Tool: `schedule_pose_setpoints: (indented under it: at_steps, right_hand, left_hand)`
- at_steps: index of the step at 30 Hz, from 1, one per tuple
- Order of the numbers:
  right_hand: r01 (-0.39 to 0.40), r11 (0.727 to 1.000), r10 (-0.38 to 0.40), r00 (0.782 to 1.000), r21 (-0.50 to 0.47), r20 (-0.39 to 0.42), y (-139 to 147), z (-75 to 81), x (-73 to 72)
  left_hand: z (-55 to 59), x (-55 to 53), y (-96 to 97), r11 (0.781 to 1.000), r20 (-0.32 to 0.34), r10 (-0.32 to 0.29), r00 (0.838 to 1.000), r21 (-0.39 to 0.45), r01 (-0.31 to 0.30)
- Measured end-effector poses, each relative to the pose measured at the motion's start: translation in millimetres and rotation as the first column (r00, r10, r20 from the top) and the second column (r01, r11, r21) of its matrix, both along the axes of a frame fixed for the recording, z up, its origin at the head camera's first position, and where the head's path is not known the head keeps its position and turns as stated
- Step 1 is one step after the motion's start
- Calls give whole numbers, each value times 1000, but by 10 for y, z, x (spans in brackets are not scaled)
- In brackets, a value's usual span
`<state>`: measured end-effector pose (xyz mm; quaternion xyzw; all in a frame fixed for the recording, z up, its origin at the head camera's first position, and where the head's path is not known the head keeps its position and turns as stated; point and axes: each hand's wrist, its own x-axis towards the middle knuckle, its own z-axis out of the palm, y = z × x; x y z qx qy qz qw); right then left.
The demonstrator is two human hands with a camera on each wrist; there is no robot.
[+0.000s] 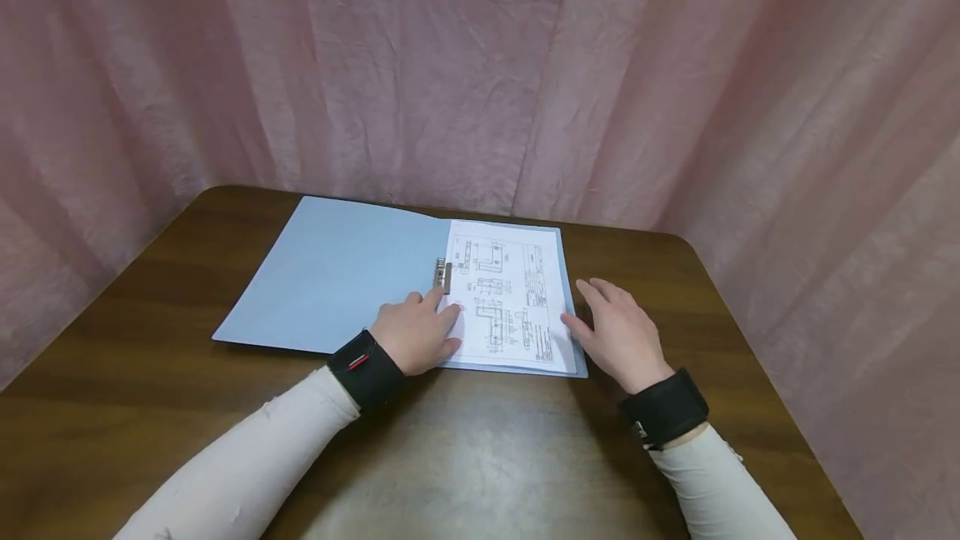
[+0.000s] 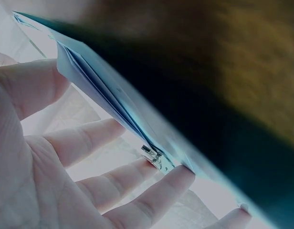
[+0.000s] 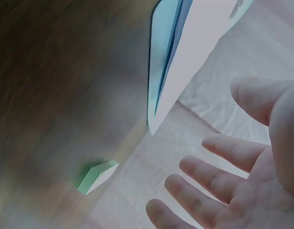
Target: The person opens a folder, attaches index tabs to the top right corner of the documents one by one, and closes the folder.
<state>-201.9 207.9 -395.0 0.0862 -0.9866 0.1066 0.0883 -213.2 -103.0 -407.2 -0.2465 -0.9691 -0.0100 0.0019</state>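
Observation:
A light blue folder lies spread out on the table. On its right half rests a stack of white sheets, the top one printed with technical drawings. A metal clip sits at the folder's spine, on the left edge of the sheets. My left hand has its fingers spread, with fingertips at the clip and the lower left of the sheets. In the left wrist view, the thumb is at the edge of the sheets. My right hand, fingers extended and holding nothing, hovers beside the folder's right edge.
A small green and white block lies on the table in the right wrist view; in the head view it is hidden. The brown wooden table has rounded far corners. Pink curtains hang behind and along both sides.

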Motion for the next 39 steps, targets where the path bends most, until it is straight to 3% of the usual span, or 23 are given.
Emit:
schedule_pose_setpoints:
  at_steps: [6, 22, 39]
  right_hand:
    - [46, 999, -46, 999, -6, -4, 135, 13, -8]
    - [165, 986, -164, 984, -7, 68, 455, -3, -10]
    - [145, 989, -144, 982, 5, 124, 508, -44, -44]
  left_hand:
    - [49, 16, 22, 1000, 3, -4, 1000, -3, 4]
    - [-14, 18, 15, 1000, 18, -6, 1000, 14, 6]
    - [32, -17, -17, 1000, 28, -1, 1000, -17, 1]
